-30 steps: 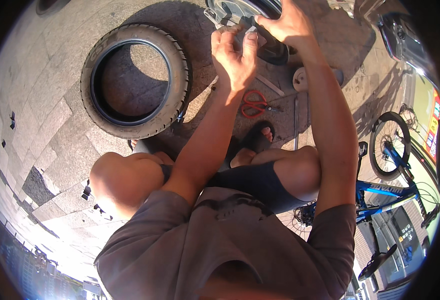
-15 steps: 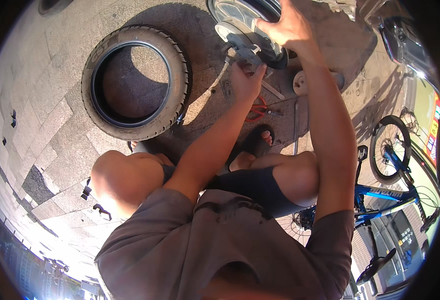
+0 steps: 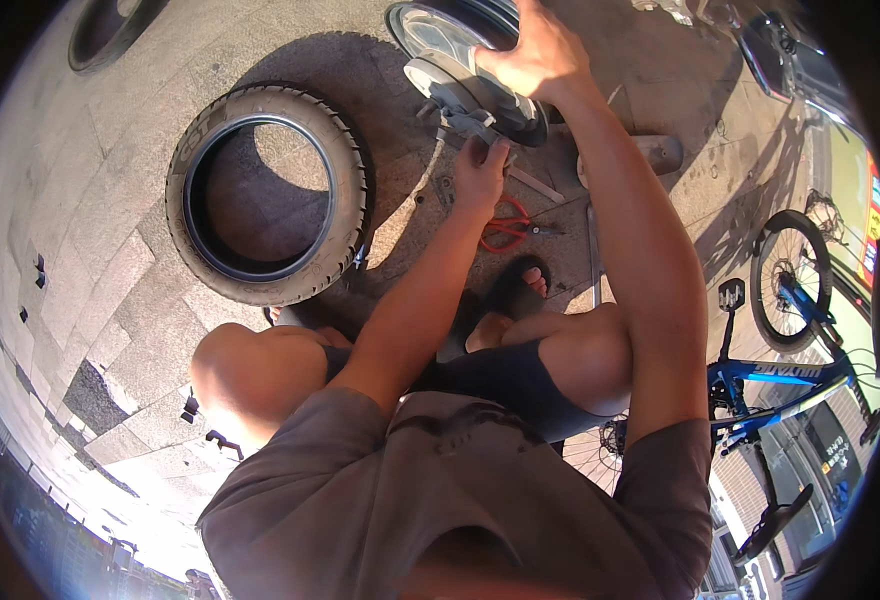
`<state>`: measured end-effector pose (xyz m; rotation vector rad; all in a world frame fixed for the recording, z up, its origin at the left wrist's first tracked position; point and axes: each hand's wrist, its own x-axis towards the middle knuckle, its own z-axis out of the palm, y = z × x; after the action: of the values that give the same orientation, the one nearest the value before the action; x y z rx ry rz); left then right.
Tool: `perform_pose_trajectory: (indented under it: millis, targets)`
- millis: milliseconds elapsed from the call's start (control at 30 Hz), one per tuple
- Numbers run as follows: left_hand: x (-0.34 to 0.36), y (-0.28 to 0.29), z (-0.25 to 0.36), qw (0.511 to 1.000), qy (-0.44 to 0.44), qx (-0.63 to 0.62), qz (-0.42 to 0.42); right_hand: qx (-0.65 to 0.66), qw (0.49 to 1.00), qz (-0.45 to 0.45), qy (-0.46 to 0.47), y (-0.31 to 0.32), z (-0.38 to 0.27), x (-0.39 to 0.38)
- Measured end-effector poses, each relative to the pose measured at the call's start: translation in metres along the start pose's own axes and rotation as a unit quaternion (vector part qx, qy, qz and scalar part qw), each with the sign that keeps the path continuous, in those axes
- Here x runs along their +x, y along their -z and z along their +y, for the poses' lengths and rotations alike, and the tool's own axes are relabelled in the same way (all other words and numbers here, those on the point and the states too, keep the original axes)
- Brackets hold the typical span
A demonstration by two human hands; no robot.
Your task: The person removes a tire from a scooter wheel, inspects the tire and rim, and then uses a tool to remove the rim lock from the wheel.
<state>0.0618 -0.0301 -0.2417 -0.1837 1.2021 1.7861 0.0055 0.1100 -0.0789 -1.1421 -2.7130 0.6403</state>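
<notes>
Both hands are up at the wheel point(image 3: 447, 38), top centre of my feed, past the feet. Left hand point(image 3: 479, 182) is curled at the lower end of a grey part point(image 3: 472, 122) by the hub. Looks like a pinch, but its fingertips are hidden, so I can't tell if it's really gripping. Right hand point(image 3: 543, 62) has the wheel, thumb on the near side and fingers over the edge, I guess to keep it steady and tilted so the left can get at the hub side.

Going left to right: spare tire point(image 3: 85, 42) up in the corner, then the big tire point(image 3: 348, 200), side up, probably parked there to leave the middle free. Red scissors point(image 3: 504, 226) lie right of the left forearm, near the right sandal point(image 3: 510, 290), presumably for easy reach. Flat bar point(image 3: 537, 186) just beyond, rod point(image 3: 594, 250) by the right forearm, blue bike point(image 3: 780, 372) far right.

Versus a second ago: the left hand is lower, off the wheel's face and down at that grey part. Right hand stays on the wheel. My view shifts too, showing more of the spare tire.
</notes>
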Motion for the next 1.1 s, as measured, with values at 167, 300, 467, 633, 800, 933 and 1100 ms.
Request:
perform_pose_trajectory:
  millis: [167, 300, 467, 633, 800, 933, 1100]
  targets:
    - [0.006, -0.005, 0.014, 0.998, 0.053, -0.031, -0.026, 0.01, 1.0, -0.005, -0.015, 0.002, 0.003, 0.001]
    - [-0.011, -0.017, 0.07, 0.965, 0.183, -0.186, -0.031, -0.004, 1.0, 0.021, 0.015, -0.001, -0.002, -0.001]
    - [0.011, 0.012, -0.004, 0.998, -0.019, -0.045, -0.048, 0.008, 0.995, 0.06, 0.075, -0.01, 0.005, 0.0]
    - [-0.014, -0.011, 0.042, 0.98, 0.154, -0.125, -0.014, -0.001, 0.993, 0.086, 0.082, -0.017, 0.021, -0.004]
    - [-0.022, -0.015, 0.057, 0.957, 0.168, -0.234, -0.041, -0.022, 0.999, -0.041, -0.004, -0.004, 0.007, -0.008]
    - [-0.004, 0.004, 0.0, 0.999, 0.03, -0.026, -0.027, -0.008, 0.999, 0.001, 0.035, -0.006, 0.024, -0.012]
    - [-0.015, -0.002, 0.009, 0.992, 0.1, -0.058, -0.043, 0.025, 0.999, -0.032, 0.0, 0.0, 0.017, -0.008]
